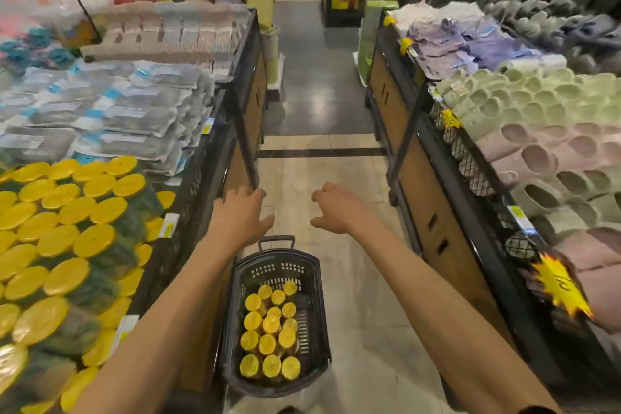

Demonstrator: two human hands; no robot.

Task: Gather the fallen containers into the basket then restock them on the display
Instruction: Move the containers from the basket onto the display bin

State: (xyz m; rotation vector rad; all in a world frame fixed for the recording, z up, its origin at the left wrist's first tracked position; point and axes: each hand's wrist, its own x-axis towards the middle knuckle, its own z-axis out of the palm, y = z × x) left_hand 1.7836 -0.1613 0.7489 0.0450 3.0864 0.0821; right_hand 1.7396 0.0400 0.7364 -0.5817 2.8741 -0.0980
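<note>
Yellow-lidded containers [270,329] stand packed in the basket [274,268] on the floor [356,279] below me, parked beside the display [178,255] for easy restocking; my left hand [240,215] and right hand [336,208] hover apart above it, fingers loose, holding nothing.

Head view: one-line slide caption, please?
Left hand and right hand hover open over the basket of yellow-lidded containers, beside the display.

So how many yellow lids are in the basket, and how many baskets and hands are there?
yellow-lidded containers in the basket: 15
basket: 1
hands, left hand and right hand: 2
Total: 18
</note>
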